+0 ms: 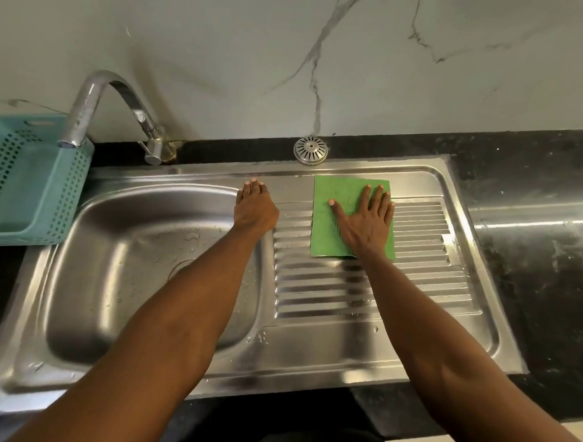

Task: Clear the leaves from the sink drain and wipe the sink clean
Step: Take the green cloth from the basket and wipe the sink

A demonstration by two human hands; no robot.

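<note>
A stainless steel sink (91,265) has its basin on the left and a ribbed drainboard (424,280) on the right. A square green cloth (334,206) lies flat at the drainboard's far end. My right hand (367,220) presses flat on the cloth, fingers spread. My left hand (255,207) rests fingertips down on the rim between basin and drainboard, holding nothing. The drain (181,267) is mostly hidden behind my left forearm. No leaves show. Water droplets dot the basin.
A curved chrome tap (115,89) arches over the basin's back left corner. A teal perforated basket (34,179) stands at the left of the sink. A round metal strainer cap (310,150) sits on the black counter (534,204) behind the drainboard. A marbled wall rises behind.
</note>
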